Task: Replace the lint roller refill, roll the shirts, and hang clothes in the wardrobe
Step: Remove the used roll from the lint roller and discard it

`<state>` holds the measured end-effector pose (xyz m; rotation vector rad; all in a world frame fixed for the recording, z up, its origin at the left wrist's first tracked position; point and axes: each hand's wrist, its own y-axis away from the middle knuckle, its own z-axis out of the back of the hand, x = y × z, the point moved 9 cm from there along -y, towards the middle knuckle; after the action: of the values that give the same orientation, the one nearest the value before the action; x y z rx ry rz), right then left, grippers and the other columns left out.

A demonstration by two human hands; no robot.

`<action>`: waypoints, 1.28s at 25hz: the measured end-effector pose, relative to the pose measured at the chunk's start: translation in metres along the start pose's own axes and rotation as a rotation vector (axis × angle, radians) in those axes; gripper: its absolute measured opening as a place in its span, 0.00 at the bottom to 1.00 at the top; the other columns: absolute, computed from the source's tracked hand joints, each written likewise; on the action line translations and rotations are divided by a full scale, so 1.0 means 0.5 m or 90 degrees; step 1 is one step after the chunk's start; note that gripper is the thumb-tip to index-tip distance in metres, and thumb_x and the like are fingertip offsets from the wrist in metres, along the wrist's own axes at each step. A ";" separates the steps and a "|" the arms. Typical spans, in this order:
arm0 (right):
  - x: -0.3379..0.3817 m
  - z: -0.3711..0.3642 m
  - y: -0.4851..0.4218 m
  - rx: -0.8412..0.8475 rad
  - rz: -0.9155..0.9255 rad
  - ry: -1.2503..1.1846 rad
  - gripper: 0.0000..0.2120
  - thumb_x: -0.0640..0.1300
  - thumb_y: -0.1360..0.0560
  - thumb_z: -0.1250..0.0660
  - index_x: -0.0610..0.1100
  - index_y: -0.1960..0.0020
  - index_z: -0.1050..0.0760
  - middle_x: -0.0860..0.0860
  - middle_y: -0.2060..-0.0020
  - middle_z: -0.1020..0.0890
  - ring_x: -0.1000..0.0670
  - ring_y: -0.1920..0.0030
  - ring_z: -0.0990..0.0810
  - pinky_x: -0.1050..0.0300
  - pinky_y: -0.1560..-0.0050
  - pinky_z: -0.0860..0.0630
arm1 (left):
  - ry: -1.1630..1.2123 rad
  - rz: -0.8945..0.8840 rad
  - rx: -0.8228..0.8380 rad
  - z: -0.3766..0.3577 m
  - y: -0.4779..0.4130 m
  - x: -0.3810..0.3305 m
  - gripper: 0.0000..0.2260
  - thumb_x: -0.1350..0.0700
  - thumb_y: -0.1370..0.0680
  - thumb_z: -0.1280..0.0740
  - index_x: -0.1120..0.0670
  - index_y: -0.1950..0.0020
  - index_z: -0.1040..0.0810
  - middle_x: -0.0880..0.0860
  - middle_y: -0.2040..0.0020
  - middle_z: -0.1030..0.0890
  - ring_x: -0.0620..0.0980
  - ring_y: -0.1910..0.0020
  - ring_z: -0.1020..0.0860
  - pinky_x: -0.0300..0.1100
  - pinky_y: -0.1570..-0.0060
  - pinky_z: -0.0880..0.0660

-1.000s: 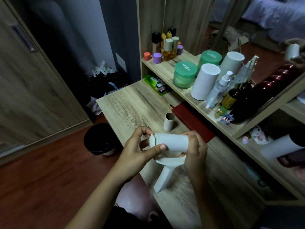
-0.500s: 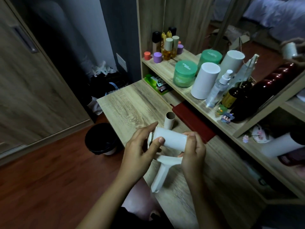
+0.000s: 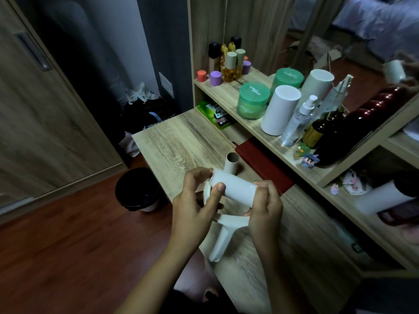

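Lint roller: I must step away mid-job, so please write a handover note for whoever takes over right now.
Left hand: grips the refill at its left end, thumb on top.
Right hand: holds its right end.
Roller handle hangs below, over the desk.
Old core stands upright on the desk, behind the hands.
Done: old core off, refill on the roller; fully seated or not, cannot tell.
Left: seat it, discard the core, roll shirts, hang clothes; no shirts in view.
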<state>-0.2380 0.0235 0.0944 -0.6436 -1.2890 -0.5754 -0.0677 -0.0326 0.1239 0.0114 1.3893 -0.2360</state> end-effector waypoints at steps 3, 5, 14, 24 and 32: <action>0.009 -0.005 -0.011 0.055 0.036 0.058 0.16 0.58 0.30 0.49 0.49 0.58 0.28 0.56 0.66 0.24 0.63 0.65 0.23 0.68 0.75 0.30 | -0.004 0.030 0.052 -0.012 -0.002 0.015 0.14 0.52 0.23 0.35 0.38 0.40 0.30 0.38 0.52 0.18 0.44 0.63 0.17 0.39 0.64 0.22; 0.012 -0.016 -0.011 0.093 0.045 0.061 0.18 0.59 0.29 0.48 0.46 0.55 0.29 0.56 0.65 0.24 0.63 0.64 0.23 0.67 0.74 0.29 | 0.016 0.068 0.030 -0.013 -0.001 0.041 0.14 0.48 0.24 0.33 0.36 0.40 0.30 0.38 0.55 0.18 0.44 0.59 0.16 0.44 0.61 0.21; -0.019 -0.051 -0.001 0.208 -0.070 -0.067 0.09 0.51 0.25 0.48 0.57 0.49 0.31 0.55 0.54 0.22 0.60 0.64 0.22 0.65 0.63 0.25 | 0.270 0.197 -0.144 -0.005 0.023 0.107 0.12 0.55 0.24 0.33 0.45 0.41 0.25 0.54 0.40 0.22 0.53 0.47 0.19 0.39 0.55 0.21; 0.000 -0.053 -0.006 0.143 -0.037 -0.046 0.14 0.52 0.21 0.51 0.67 0.44 0.32 0.50 0.45 0.21 0.57 0.58 0.22 0.69 0.69 0.26 | 0.359 0.225 -0.150 -0.017 0.023 0.105 0.10 0.56 0.26 0.32 0.50 0.47 0.26 0.63 0.44 0.24 0.63 0.46 0.21 0.38 0.57 0.21; -0.005 -0.037 -0.023 0.167 -0.005 -0.004 0.15 0.48 0.19 0.51 0.56 0.39 0.29 0.46 0.45 0.20 0.52 0.56 0.23 0.71 0.71 0.28 | 0.426 0.282 -0.138 -0.029 0.019 0.110 0.09 0.61 0.23 0.35 0.55 0.44 0.28 0.59 0.51 0.21 0.57 0.58 0.19 0.36 0.61 0.21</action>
<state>-0.2338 0.0022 0.0906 -0.4240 -1.3453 -0.4017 -0.0714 -0.0300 0.0664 0.2333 2.0256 0.3220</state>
